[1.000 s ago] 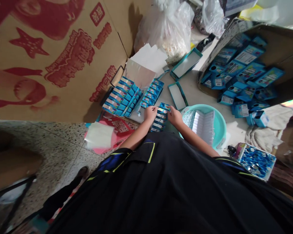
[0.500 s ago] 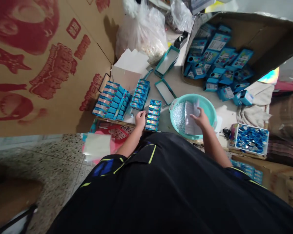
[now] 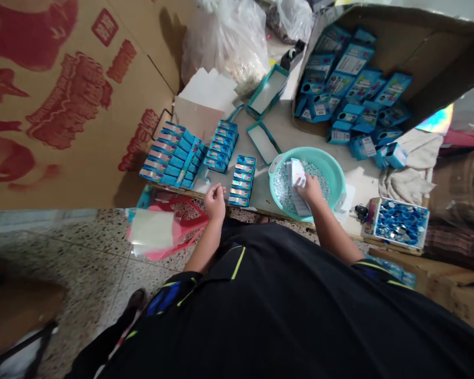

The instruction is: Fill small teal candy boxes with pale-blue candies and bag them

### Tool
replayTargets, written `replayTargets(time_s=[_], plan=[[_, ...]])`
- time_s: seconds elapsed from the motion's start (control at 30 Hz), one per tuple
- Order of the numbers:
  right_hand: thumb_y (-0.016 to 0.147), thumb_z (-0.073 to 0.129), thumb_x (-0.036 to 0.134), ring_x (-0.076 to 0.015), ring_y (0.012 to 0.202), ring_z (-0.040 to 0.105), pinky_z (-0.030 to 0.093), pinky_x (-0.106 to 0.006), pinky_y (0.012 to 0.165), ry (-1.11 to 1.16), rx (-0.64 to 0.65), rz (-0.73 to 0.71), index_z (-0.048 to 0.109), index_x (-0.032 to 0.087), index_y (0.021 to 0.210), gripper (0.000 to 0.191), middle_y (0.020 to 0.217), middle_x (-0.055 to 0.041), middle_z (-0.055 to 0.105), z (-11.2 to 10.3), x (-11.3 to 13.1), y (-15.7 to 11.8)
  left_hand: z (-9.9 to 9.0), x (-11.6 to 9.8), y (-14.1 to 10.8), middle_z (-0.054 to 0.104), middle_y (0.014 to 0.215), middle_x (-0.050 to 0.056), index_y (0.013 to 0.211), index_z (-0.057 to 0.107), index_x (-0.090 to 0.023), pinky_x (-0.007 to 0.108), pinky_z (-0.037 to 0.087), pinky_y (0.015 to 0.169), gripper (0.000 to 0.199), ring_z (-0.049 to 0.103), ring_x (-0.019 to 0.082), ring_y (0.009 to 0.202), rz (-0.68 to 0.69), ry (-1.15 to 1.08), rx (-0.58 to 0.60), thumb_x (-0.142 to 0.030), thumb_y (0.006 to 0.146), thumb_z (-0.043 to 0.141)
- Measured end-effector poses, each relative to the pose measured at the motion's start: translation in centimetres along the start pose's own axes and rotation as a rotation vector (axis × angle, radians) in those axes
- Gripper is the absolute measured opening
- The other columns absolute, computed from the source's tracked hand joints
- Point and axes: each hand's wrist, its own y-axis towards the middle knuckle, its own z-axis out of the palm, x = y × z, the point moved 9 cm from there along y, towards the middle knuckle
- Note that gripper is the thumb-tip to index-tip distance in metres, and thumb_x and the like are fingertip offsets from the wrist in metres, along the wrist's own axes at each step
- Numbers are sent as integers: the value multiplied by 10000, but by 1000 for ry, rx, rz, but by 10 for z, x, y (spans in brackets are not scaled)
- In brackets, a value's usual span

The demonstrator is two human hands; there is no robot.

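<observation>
A turquoise basin (image 3: pixel 342 179) holds small pale beads and a stack of white cards (image 3: pixel 299 202). Over the basin, my right hand (image 3: pixel 311 190) pinches a shiny white card (image 3: pixel 297 169) at the stack's upper end. My left hand (image 3: pixel 216 201) is at the table's front edge with its fingers curled together; anything between them is too small to make out. Just right of it stands a short row of blue boxes (image 3: pixel 242 181). Further left are another row of blue boxes (image 3: pixel 221 146) and a larger group of them (image 3: pixel 171 155).
A large carton (image 3: pixel 426 50) with many blue boxes lies at the back right. A tray of blue caps (image 3: pixel 401 223) is at the right. Open teal box lids (image 3: pixel 264 141), a plastic bag (image 3: pixel 231 47) and a tall printed carton (image 3: pixel 82 105) stand around.
My right hand has closed on a shiny card and moved left over the basin. My left hand has drawn back from the short row of boxes. The whole view has shifted slightly.
</observation>
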Motion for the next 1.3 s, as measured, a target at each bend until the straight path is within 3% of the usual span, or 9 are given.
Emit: replayTargets(time_s=[0.23, 0.43, 0.6, 0.7, 0.77, 0.97, 1.1, 1.2, 1.3], plan=[[790, 757, 321, -418, 1297, 557, 348, -616, 1124, -135, -29, 189, 451, 81, 1460, 775, 1366, -268, 610, -5, 9, -18, -28, -52, 17, 751, 927, 107, 1066, 667, -122, 315, 601, 817, 279, 748, 178, 836, 274, 21, 19, -341, 894, 652], [780, 634, 195, -267, 991, 684, 523, -359, 885, 182, -80, 132, 695, 145, 1043, 275, 1048, -117, 742, -69, 22, -35, -28, -88, 34, 732, 906, 86, 1054, 675, -137, 379, 582, 885, 305, 720, 185, 834, 432, 102, 45, -402, 906, 646], [808, 608, 334, -186, 806, 664, 534, -299, 720, 817, -376, -208, 665, 187, 1015, 260, 927, -50, 728, -128, 89, -59, 38, -100, 9, 722, 1153, 122, 1230, 641, -199, 386, 576, 895, 606, 711, 219, 963, 132, -173, 568, -622, 807, 733], [732, 724, 431, -175, 750, 653, 536, -294, 687, 1028, -205, -431, 654, 197, 924, 311, 846, -29, 721, -112, 170, -69, 80, -119, -27, 700, 1271, 138, 1290, 641, -227, 416, 588, 879, 764, 701, 273, 1069, -100, -365, 953, -792, 776, 658], [724, 753, 478, -180, 766, 664, 541, -296, 699, 1028, -64, -541, 657, 199, 917, 353, 838, -33, 728, -96, 222, -77, 88, -136, -30, 736, 1191, 125, 1208, 697, -205, 418, 586, 902, 714, 703, 285, 1070, -91, -343, 1007, -754, 751, 721], [770, 739, 488, -183, 805, 674, 532, -280, 692, 887, 127, -644, 699, 164, 1038, 422, 942, -71, 749, -74, 295, -100, 21, -157, 27, 772, 992, 64, 1016, 728, -190, 346, 603, 810, 512, 726, 228, 926, 85, -285, 427, -633, 766, 777], [828, 663, 373, -150, 665, 609, 437, -248, 571, 755, 246, -756, 743, 154, 1010, 296, 826, -31, 726, -64, 320, -118, -14, -155, 35, 758, 1036, 82, 1034, 692, -198, 351, 609, 756, 547, 724, 233, 892, 70, -308, 351, -654, 745, 781], [855, 571, 269, -130, 596, 540, 374, -245, 539, 686, 226, -788, 761, 149, 967, 252, 728, -3, 675, -62, 331, -121, -45, -165, 39, 708, 1171, 117, 1216, 614, -216, 380, 607, 824, 681, 713, 253, 973, 169, -250, 226, -596, 699, 842], [866, 566, 233, -130, 579, 504, 348, -256, 546, 530, 95, -799, 771, 141, 985, 254, 695, -1, 652, -67, 337, -116, -101, -193, 33, 567, 1376, 180, 1486, 387, -235, 394, 577, 937, 973, 652, 275, 1158, 421, -111, -136, -521, 693, 873]])
